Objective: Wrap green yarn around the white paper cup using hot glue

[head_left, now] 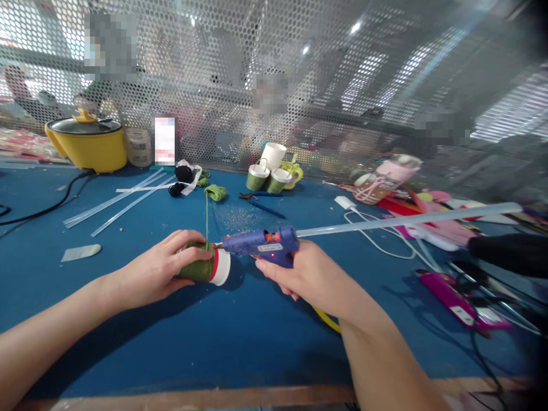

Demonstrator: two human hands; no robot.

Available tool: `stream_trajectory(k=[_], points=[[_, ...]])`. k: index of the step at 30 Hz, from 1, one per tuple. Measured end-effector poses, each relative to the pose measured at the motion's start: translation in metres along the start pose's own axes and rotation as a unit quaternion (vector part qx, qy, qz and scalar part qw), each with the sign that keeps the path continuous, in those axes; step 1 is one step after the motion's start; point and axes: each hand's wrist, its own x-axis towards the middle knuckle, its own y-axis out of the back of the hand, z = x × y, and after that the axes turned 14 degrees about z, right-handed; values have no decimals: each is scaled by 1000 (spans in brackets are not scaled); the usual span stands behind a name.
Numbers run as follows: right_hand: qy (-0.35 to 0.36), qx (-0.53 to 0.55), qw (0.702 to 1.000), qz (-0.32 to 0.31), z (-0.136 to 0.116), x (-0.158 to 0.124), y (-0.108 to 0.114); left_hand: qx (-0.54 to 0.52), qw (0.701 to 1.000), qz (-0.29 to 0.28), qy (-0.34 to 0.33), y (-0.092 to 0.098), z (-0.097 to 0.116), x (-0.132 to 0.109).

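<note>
My left hand (173,265) is wrapped round a paper cup (221,268) that lies on its side. Green yarn covers most of the cup, with a red band and a bare white part at its right end. A strand of the yarn runs up from the cup to a loose green skein (215,193). In my right hand (295,271) is a blue hot glue gun (261,244), its small light glowing red. The nozzle points left, at or very near the red band; I cannot tell whether it touches. A long clear glue stick (406,220) sticks out of its back.
Pliers (263,205) and small green-and-white cups (257,178) stand or lie beyond my hands. Clear glue sticks (115,200) and a yellow electric pot (92,145) are at left. White cable (377,237), a magenta box (460,299) and craft pieces crowd the right. Perforated metal mesh (222,74) closes the back.
</note>
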Motion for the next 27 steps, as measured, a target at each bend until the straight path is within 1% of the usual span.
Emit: stream_trajectory(k=[6,13,20,27], points=[[3,26,1000,14,5,7,-8,6,1000,5,-2,-1,0,-2],[-9,10,1000,-6,1,2,-1,-2,1000,4,-7,-1,0,-1],[3,27,1000,9,4,7,-8,3,1000,13,-5,-1,0,-1],[-7,-1,1000,4,1,-2,-1,-24,999,18,25,-1,-2,-1]])
